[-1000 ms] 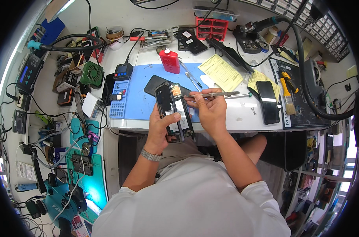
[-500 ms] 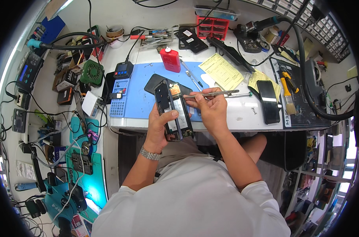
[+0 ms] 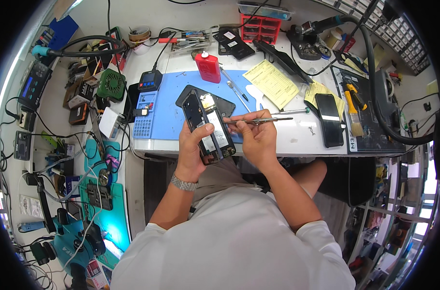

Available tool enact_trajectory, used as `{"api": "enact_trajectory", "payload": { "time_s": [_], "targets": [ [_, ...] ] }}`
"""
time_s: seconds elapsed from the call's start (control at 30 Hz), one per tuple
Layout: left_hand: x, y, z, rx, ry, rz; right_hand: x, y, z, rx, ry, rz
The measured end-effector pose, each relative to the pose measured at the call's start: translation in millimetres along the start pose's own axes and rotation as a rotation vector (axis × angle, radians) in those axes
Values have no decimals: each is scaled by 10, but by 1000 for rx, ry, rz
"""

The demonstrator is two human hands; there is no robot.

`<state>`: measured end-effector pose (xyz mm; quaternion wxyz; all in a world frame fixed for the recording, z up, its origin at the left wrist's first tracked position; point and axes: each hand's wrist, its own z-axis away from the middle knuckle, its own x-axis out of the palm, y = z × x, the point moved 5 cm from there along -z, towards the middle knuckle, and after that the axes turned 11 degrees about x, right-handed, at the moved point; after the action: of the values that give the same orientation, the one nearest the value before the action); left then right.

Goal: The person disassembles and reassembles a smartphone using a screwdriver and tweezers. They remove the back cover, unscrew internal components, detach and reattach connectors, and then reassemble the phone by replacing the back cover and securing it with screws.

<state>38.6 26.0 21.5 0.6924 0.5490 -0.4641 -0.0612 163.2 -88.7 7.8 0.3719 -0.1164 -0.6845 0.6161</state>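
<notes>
An opened smartphone (image 3: 222,133) is in my left hand (image 3: 192,147), tilted above the front edge of the bench. My left thumb presses on its near-left part, and its inside shows a pale battery and a light patch near the top. My right hand (image 3: 258,137) pinches metal tweezers (image 3: 274,119), held nearly level. Their left end is at the phone's right edge; whether it touches cannot be made out. Behind the phone a dark flat panel (image 3: 223,105) lies on the blue mat (image 3: 171,123).
A red bottle (image 3: 208,68), a yellow paper form (image 3: 271,84) and a black phone (image 3: 329,121) lie around the mat. A yellow-handled brush (image 3: 353,113) rests at the right. A teal microscope (image 3: 72,244) stands at lower left. Cables hang over both sides.
The opened phone has shifted slightly left and up, and its tilt has changed. My right hand has moved a little left and lower with the tweezers, which now lie flatter.
</notes>
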Motion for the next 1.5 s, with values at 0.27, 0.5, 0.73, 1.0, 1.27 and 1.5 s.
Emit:
{"api": "enact_trajectory", "payload": {
  "time_s": [0.27, 0.5, 0.73, 1.0, 1.27, 1.5],
  "targets": [
    [21, 1, 29, 32, 44, -29, -12, -9, 43, 25, 30, -13],
    [-21, 61, 40, 73, 124, -70, -11, -32, 94, 61, 27, -2],
    [-44, 157, -57, 149, 86, -22, -13, -56, 168, 52, 5, 6],
    [-67, 159, -49, 169, 129, -37, -16, -66, 178, 33, -27, -5],
    [-11, 189, 14, 197, 148, -133, -169, -164, 165, 139, 89, -144],
    [52, 177, 29, 210, 130, -136, -38, -220, 282, 122, 77, 494]
  ]
}}
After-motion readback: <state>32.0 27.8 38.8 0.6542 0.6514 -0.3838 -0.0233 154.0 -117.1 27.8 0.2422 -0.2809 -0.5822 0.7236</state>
